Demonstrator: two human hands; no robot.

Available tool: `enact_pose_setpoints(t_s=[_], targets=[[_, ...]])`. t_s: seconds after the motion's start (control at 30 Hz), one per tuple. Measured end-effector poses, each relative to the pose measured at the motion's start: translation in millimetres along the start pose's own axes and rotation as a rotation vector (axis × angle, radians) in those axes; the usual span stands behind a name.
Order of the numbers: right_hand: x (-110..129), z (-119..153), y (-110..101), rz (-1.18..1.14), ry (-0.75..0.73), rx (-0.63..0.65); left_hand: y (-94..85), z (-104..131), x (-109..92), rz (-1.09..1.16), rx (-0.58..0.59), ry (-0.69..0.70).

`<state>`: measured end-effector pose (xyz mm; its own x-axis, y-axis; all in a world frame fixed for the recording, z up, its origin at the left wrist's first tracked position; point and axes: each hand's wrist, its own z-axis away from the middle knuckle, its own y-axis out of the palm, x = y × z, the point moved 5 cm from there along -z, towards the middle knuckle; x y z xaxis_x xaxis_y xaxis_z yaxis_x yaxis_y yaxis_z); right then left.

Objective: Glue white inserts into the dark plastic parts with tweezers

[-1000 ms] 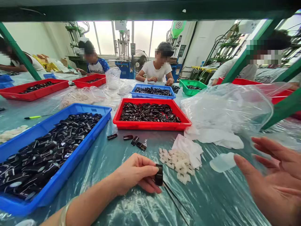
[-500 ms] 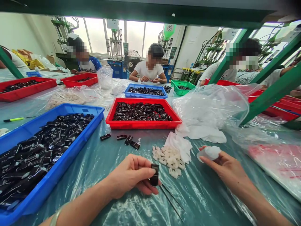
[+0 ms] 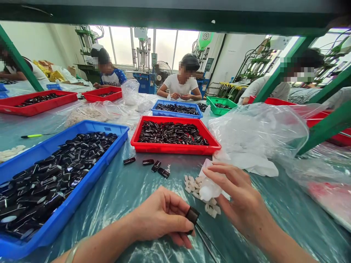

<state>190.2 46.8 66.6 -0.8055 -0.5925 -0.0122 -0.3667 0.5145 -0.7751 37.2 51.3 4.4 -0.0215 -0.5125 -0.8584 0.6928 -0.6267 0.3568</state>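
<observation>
One plastic-covered table [image 3: 115, 190] spreads beneath both grips, bearing a long blue tray [image 3: 120, 140] heaped with dark parts [image 3: 44, 190] on the left and a smaller red tray [image 3: 175, 148] filled likewise straight ahead. The right grip [image 3: 242, 201] curls thumb and fingers about a translucent white bottle [image 3: 210, 189], whose rounded end faces leftward over a scatter of pale bits [image 3: 192, 186]. The left grip [image 3: 166, 215] pinches a black piece [image 3: 193, 215] between thumb and fingers, close above the table. Two thin prongs [image 3: 206, 243] run from beside it toward the wearer; whether that hand holds them, I cannot tell. The black piece sits left of the bottle and nearer the wearer, apart from it, its long axis leaning with the upper end rightward. It looks smooth, dark and oblong, partly hidden by the thumb.
</observation>
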Motion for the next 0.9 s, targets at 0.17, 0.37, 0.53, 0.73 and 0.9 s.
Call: enact_pose_setpoints(t_s=[0.17, 0.37, 0.53, 0.73, 0.9], targets=[[9.5, 1.9, 1.5, 0.062, -0.059, 0.001, 0.4, -0.7, 1.2, 0.027, 0.02, 0.014], [15.5, 3.6, 0.1, 0.058, -0.016, -0.056, 0.9, -0.9, 1.8, 0.024, 0.029, -0.003], [18.6, 3.8, -0.9, 0.069, 0.017, -0.084, 1.5, -1.3, 1.7, 0.016, 0.033, -0.013], [22.1, 2.4, -2.8, 0.064, 0.032, -0.087, 0.8, -2.2, 5.6, -0.002, 0.055, -0.017], [23.9, 1.7, -4.2, 0.056, 0.019, -0.095, 0.1, -1.3, 5.2, -0.004, 0.049, -0.02]])
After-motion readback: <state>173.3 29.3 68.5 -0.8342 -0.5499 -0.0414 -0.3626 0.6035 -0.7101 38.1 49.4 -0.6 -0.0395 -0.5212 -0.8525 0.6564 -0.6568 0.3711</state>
